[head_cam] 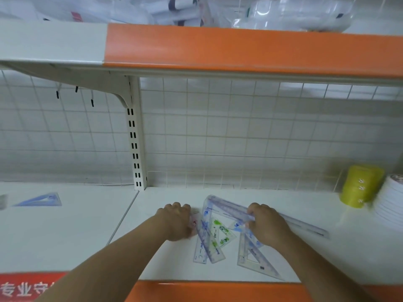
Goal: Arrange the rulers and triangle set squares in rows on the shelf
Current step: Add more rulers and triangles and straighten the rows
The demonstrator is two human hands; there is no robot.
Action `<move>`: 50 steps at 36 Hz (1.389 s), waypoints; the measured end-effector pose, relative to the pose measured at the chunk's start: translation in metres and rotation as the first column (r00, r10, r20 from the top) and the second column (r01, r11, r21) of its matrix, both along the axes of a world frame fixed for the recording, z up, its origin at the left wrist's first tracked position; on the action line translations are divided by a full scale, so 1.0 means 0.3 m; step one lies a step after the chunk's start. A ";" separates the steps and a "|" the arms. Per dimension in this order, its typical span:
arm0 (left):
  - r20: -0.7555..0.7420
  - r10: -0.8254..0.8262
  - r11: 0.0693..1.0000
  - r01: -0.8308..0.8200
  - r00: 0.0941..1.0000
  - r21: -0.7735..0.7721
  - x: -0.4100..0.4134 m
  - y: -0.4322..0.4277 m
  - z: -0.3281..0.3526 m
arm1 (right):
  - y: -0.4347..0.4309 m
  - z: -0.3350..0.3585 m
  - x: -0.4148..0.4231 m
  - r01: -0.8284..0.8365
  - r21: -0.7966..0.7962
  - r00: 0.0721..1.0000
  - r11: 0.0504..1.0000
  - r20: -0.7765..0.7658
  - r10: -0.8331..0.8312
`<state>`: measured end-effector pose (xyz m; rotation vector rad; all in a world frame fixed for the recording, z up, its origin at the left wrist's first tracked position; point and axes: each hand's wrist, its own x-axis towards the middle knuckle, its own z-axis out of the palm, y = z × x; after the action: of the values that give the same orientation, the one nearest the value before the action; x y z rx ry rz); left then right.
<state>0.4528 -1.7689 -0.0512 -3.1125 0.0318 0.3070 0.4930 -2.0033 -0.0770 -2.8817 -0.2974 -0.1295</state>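
Observation:
A loose pile of clear rulers and set squares lies on the white shelf (294, 258). My right hand (268, 225) grips a long clear ruler (305, 225) that runs from the pile's back towards the right. My left hand (176, 221) rests with curled fingers on the left edge of the pile, over a small pinkish piece (194, 219); whether it grips it is hidden. Between the hands lie a green-printed set square (221, 233) and blue-marked rulers (207, 243). A clear triangle set square (257, 262) sits near the front edge, below my right hand.
Another blue set square (41, 200) lies alone on the left shelf section. A yellow spool stack (359, 186) and a stack of white plates (390, 203) stand at the back right. A wire grid backs the shelf; an orange-edged upper shelf (239, 49) hangs overhead.

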 end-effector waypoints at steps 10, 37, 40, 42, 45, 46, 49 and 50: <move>0.043 -0.107 0.994 0.108 0.993 -0.025 -0.011 -0.058 -0.014 | 0.002 0.001 -0.013 -0.011 -0.107 0.999 0.994 0.030 0.014; -0.033 -0.038 0.999 0.037 0.999 -0.028 -0.013 0.038 0.008 | 0.003 -0.012 -0.011 -0.018 -0.071 1.000 0.997 -0.003 0.018; -0.031 -0.038 0.998 0.037 0.999 -0.059 -0.014 0.039 0.012 | 0.002 -0.013 -0.011 -0.014 -0.066 1.000 0.998 -0.006 0.013; -0.035 -0.046 0.996 0.043 0.998 -0.079 -0.014 0.039 0.017 | 0.003 -0.013 -0.011 -0.012 -0.063 1.000 0.998 -0.012 0.012; -0.046 -0.068 0.992 0.063 0.997 -0.105 -0.018 0.040 0.021 | 0.009 -0.008 -0.008 -0.011 -0.050 1.000 0.999 -0.018 0.010; -0.048 -0.080 0.991 0.074 0.996 -0.113 -0.020 0.041 0.021 | 0.010 -0.007 -0.007 -0.010 -0.049 1.000 0.999 -0.017 0.009; -0.060 -0.131 0.986 0.124 0.990 -0.114 -0.024 0.040 0.019 | 0.016 -0.001 -0.004 -0.019 -0.045 0.999 0.999 -0.033 0.017; -0.071 -0.148 0.984 0.140 0.986 -0.110 -0.026 0.039 0.017 | 0.017 -0.001 -0.002 -0.027 -0.044 0.999 0.999 -0.035 0.025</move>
<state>0.4451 -1.7571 -0.0460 -3.1761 0.2813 0.4371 0.4924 -1.9981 -0.0773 -2.9199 -0.3352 -0.0696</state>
